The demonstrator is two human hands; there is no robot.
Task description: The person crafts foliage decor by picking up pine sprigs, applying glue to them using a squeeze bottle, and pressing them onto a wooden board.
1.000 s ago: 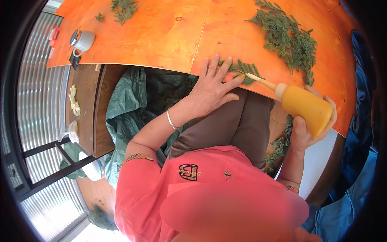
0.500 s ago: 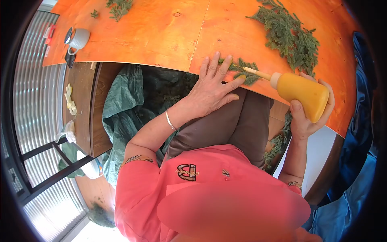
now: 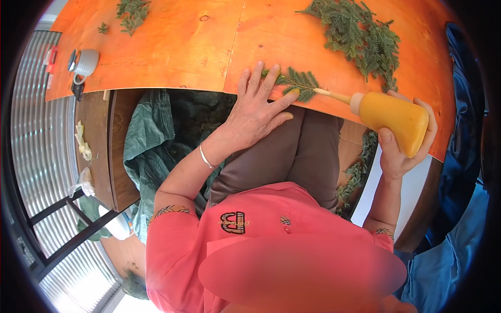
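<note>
My left hand lies at the near edge of the orange tabletop, fingers spread, its fingertips touching the stem end of a small green sprig. Around a yellow squeeze bottle the fingers of my right hand are wrapped. The bottle is tilted nearly sideways, and its long pale nozzle points left, with the tip by the right end of the sprig. Farther back on the right lies a pile of green sprigs.
A grey mug stands at the left edge beside a dark flat object. More sprigs lie at the back left. Under the table edge hangs a green sheet; blue fabric is at the right.
The bottle's nozzle has moved from over the sprig's middle to its right end, uncovering the leaves. The whole view has shifted slightly. My left hand keeps its place on the sprig.
</note>
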